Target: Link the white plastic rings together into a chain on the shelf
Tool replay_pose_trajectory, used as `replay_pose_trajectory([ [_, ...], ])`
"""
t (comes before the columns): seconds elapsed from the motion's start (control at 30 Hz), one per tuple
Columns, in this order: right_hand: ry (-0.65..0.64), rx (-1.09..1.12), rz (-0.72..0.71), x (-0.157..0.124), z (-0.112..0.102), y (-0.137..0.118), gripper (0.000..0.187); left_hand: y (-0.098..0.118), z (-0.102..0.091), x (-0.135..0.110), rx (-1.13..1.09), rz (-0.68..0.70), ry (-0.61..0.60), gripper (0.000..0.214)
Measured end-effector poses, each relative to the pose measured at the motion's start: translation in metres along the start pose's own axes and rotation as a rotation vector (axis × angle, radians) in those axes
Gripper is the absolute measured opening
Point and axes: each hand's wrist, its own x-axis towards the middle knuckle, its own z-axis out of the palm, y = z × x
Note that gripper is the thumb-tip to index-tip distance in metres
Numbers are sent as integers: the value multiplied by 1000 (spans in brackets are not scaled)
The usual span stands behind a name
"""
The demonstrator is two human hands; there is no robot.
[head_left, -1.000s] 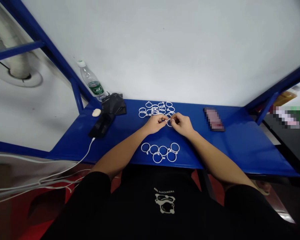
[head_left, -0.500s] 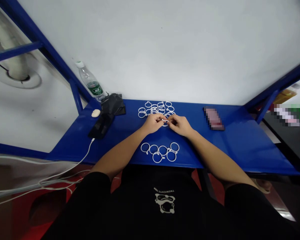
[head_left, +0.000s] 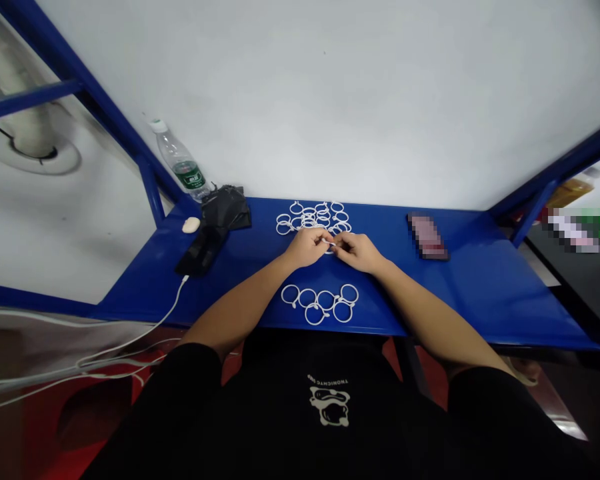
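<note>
My left hand point(head_left: 307, 246) and my right hand point(head_left: 356, 251) meet over the middle of the blue table point(head_left: 480, 293). Both pinch one small white plastic ring point(head_left: 331, 245) between their fingertips; most of it is hidden by the fingers. Just beyond the hands lies a pile of several loose white rings point(head_left: 313, 217). Nearer to me, by the table's front edge, several white rings point(head_left: 323, 303) lie side by side in a row.
A water bottle point(head_left: 180, 163) stands at the back left beside a crumpled black bag point(head_left: 226, 205), a small pale object point(head_left: 191, 225) and a dark phone point(head_left: 199, 252) with a white cable point(head_left: 145, 330). Another phone point(head_left: 427, 236) lies at the right. Blue frame bars flank the table.
My hands have drawn slightly closer together around the ring. The piles of rings have not moved.
</note>
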Motion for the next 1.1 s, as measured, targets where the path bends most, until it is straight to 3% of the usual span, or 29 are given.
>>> replay_pose_trajectory([
  [0.2, 17, -38, -22, 0, -4, 1, 21, 6, -2, -1, 76, 70, 52, 30],
  [0.37, 213, -143, 79, 0, -9, 9, 21, 10, -11, 0, 117, 55, 182, 32],
  [0.43, 254, -194, 131, 0, -10, 13, 20, 15, -13, -2, 147, 49, 86, 24],
  [0.6, 188, -190, 223, 0, -9, 21, 32, 35, 0, -18, 291, 171, -395, 24],
  [0.73, 150, -128, 203, 0, -5, 25, 32, 41, 17, -26, 263, 202, -535, 23],
  [0.9, 154, -81, 139, 0, -3, 27, 35, 33, 19, -21, 339, 190, -524, 14],
  [1.1, 199, -83, 85, -1, -6, 23, 29, 15, 9, -10, 387, 52, -266, 11],
])
